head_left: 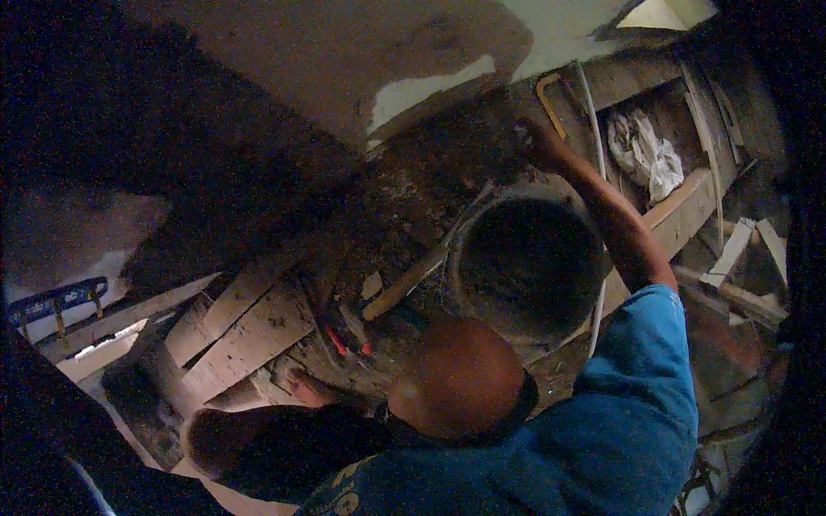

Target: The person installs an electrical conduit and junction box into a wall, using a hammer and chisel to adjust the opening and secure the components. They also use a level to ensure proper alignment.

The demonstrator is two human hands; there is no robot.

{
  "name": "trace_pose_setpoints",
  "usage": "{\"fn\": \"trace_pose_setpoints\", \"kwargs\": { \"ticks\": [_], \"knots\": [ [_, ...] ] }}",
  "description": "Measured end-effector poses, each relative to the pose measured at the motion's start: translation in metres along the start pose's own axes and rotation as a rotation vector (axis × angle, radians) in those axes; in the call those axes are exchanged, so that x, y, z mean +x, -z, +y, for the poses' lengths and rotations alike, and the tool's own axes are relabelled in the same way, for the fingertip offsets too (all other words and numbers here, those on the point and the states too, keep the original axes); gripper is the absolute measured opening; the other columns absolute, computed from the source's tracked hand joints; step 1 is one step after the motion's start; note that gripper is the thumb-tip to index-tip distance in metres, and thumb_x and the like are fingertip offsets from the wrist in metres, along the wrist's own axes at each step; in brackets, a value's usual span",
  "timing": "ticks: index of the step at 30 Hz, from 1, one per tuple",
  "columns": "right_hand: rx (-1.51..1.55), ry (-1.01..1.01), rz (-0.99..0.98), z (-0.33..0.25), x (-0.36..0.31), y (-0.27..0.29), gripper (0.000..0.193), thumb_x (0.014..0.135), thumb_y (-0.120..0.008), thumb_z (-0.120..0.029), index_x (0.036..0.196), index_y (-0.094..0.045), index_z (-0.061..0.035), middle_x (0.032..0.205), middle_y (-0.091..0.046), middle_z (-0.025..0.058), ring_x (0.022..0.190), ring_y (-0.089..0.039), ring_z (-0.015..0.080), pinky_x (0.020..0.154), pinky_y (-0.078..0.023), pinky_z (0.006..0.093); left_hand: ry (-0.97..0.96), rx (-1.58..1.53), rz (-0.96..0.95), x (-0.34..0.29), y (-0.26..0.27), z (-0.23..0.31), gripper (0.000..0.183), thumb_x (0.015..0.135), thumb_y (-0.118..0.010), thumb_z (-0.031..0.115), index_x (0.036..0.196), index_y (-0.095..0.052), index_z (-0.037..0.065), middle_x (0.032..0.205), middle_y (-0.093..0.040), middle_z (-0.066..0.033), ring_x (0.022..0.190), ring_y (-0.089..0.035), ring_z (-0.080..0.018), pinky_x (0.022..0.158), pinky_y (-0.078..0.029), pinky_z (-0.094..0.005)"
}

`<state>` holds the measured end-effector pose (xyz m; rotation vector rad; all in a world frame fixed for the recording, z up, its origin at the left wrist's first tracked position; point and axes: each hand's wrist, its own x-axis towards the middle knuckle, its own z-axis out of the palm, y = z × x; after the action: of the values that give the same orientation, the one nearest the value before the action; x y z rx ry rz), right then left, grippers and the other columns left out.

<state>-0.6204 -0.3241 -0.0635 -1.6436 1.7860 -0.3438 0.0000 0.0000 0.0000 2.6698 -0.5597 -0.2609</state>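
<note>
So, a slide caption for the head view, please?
Seen from above, a person in a blue shirt reaches past a dark round bucket among wooden planks.

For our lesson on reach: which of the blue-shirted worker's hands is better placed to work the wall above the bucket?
The raised hand, apparently that worker's right: its arm stretches past the bucket and the hand is at the wall. The worker's other hand is hidden.

Around me it's dim: a pale plastered wall above, rough wooden planks and scrap timber littering the dirty floor.
</note>
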Motion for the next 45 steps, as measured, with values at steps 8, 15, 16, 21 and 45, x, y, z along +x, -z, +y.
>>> {"fn": "trace_pose_setpoints", "kwargs": {
  "ticks": [8,15,16,21,45],
  "knots": [
    [-0.239,0.377,-0.112,-0.062,0.047,-0.042,0.054,0.08,-0.075,-0.013,0.13,-0.056,-0.0057,0.121,-0.064,0.0197,0.107,-0.065,0.0342,0.091,-0.053,0.0442,0.075,0.154,0.079,0.003,-0.036,0.023,0.069,0.093,-0.041,0.068,0.119,-0.066,0.009,0.12,-0.064,-0.0223,0.109,-0.058,-0.045,0.095,-0.041,-0.0548],
    [-0.387,0.465,-0.112,-0.061,0.077,-0.073,0.044,0.082,-0.074,-0.013,0.123,-0.062,-0.0047,0.116,-0.066,0.018,0.103,-0.067,0.031,0.088,-0.054,0.0414,-1.006,-0.331,0.414,0.078,0.082,0.274,0.064,0.09,-0.049,0.063,0.122,-0.065,0.011,0.128,-0.059,-0.019,0.116,-0.053,-0.0426,0.1,-0.036,-0.056],
    [-0.395,0.473,-0.092,-0.06,0.077,-0.071,0.043,0.082,-0.074,-0.013,0.122,-0.062,-0.0046,0.115,-0.067,0.0178,0.103,-0.067,0.0306,0.087,-0.054,0.041,-1.211,-0.387,0.502,0.083,0.105,0.334,0.063,0.089,-0.05,0.062,0.123,-0.064,0.011,0.129,-0.058,-0.0185,0.117,-0.053,-0.0423,0.1,-0.036,-0.0562],
    [-0.355,0.472,-0.021,-0.091,0.061,-0.033,0.036,0.083,-0.074,-0.013,0.117,-0.066,-0.0039,0.111,-0.068,0.0166,0.1,-0.068,0.0283,0.085,-0.055,0.039,-1.879,-0.455,0.94,0.041,0.198,0.578,0.061,0.087,-0.055,0.059,0.125,-0.064,0.012,0.134,-0.055,-0.0161,0.123,-0.049,-0.0406,0.103,-0.033,-0.057],
    [0.687,0.991,1.088,-0.491,-0.022,0.273,0.014,0.086,-0.074,-0.004,0.098,-0.071,0.0,0.091,-0.072,0.008,0.077,-0.066,0.0119,0.07,-0.056,0.029,-1.965,-0.398,0.946,-0.035,0.239,0.66,0.074,0.072,-0.08,0.046,0.137,-0.057,0.019,0.155,-0.041,-0.0054,0.143,-0.034,-0.0325,0.117,-0.017,-0.0595]
  ]
}}
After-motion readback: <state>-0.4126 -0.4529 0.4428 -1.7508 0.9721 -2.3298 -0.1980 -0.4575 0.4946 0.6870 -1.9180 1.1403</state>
